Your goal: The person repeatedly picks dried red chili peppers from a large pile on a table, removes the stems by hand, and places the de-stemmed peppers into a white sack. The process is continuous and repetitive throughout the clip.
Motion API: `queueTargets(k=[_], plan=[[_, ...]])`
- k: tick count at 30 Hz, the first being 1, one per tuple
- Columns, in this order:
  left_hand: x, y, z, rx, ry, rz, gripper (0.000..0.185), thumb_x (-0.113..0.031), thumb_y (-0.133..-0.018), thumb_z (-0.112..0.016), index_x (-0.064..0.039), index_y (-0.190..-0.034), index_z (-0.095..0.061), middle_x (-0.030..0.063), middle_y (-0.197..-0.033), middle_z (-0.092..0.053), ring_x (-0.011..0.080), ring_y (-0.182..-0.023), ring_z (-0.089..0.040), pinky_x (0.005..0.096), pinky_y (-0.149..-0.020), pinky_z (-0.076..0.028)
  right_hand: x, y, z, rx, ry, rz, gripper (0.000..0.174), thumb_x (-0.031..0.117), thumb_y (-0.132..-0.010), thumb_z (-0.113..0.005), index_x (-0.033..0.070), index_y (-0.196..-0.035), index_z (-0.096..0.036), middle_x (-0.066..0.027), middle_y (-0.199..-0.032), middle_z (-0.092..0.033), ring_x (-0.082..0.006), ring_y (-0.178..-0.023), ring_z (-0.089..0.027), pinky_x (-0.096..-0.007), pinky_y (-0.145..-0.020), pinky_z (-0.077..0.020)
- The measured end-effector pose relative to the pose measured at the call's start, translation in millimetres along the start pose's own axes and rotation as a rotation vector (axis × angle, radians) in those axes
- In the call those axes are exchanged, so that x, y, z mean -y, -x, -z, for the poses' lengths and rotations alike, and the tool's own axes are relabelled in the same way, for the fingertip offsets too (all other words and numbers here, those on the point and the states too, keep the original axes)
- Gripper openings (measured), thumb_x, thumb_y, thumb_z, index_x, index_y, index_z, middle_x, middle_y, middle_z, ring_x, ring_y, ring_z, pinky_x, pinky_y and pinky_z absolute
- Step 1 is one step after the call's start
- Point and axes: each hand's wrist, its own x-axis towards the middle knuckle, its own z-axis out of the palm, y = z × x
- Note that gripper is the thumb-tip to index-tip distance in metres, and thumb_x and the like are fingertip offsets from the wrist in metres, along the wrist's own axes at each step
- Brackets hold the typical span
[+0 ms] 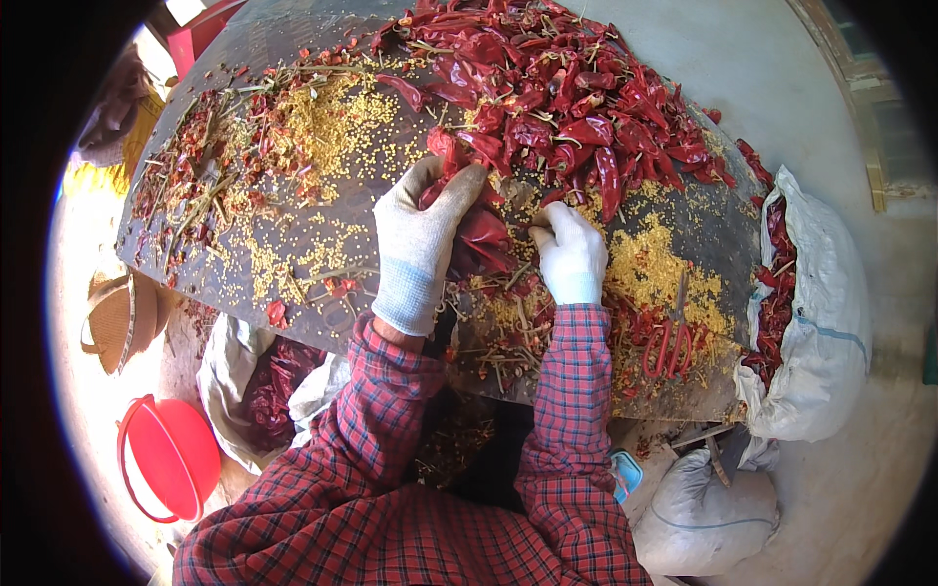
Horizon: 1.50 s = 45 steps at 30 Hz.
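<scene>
My left hand (pixel 425 227), in a soiled white knit glove, grips a dried red chili pepper (pixel 448 150) between thumb and fingers. More chili pieces (pixel 484 238) show just under and beside that palm. To its right, my right hand (pixel 570 245), also gloved, has its thumb and fingertips pinched together low over the table; whether something small sits in the pinch is hidden. A large heap of dried red chilies (pixel 542 95) lies just beyond both hands. Loose yellow chili seeds (pixel 652 256) spread to the right of my right hand, and red-handled scissors (pixel 670 344) lie at their near edge.
Seeds, stems and scraps (pixel 220 168) cover the left of the dark tabletop (pixel 322 322). White woven sacks of chilies stand at the right (pixel 821 329) and the near left (pixel 227 381). On the floor are a red bucket (pixel 172 461), a straw hat (pixel 121 322) and another sack (pixel 711 513).
</scene>
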Motion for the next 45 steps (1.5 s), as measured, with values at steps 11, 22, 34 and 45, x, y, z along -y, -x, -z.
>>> queueTargets(k=[11, 22, 34, 45], plan=[[-3, -1, -1, 0.018, -0.007, 0.021, 0.028, -0.013, -0.089, -0.074, 0.004, -0.111, -0.069, 0.0020, -0.092, -0.070, 0.0048, -0.079, -0.061, 0.0211, -0.071, -0.050, -17, -18, 0, -0.186, 0.067, 0.052, 0.019, 0.001, -0.074, -0.076, 0.008, -0.088, -0.065, -0.0088, -0.103, -0.067, -0.0318, -0.095, -0.061, -0.0416, -0.083, -0.0503], [4, -4, 3, 0.020, -0.005, 0.038, 0.028, -0.016, -0.089, -0.075, 0.004, -0.107, -0.069, 0.0014, -0.088, -0.070, 0.0046, -0.076, -0.061, 0.0208, -0.068, -0.050, -14, -23, -9, -0.111, 0.233, 0.108, 0.021, 0.005, -0.075, -0.076, 0.008, -0.092, -0.063, -0.0088, -0.104, -0.067, -0.0325, -0.097, -0.061, -0.0442, -0.083, -0.0508], [2, 1, -2, 0.099, -0.062, 0.025, 0.026, -0.015, -0.088, -0.076, 0.003, -0.106, -0.069, 0.0016, -0.087, -0.070, 0.0049, -0.076, -0.061, 0.0210, -0.068, -0.051, 0, -8, 22, -0.171, -0.980, -0.264, 0.019, -0.003, -0.092, -0.065, 0.001, -0.109, -0.061, -0.0042, -0.099, -0.066, -0.0105, -0.087, -0.063, -0.0242, -0.078, -0.0515], [14, 11, -11, 0.404, -0.229, -0.063, 0.037, -0.023, -0.084, -0.081, 0.000, -0.108, -0.066, 0.0026, -0.089, -0.070, 0.0054, -0.080, -0.060, 0.0260, -0.071, -0.052, 43, 14, 54, -0.052, -0.872, -0.125, 0.015, -0.002, -0.089, -0.068, 0.001, -0.103, -0.066, -0.0036, -0.094, -0.070, -0.0088, -0.083, -0.064, -0.0244, -0.075, -0.0523]])
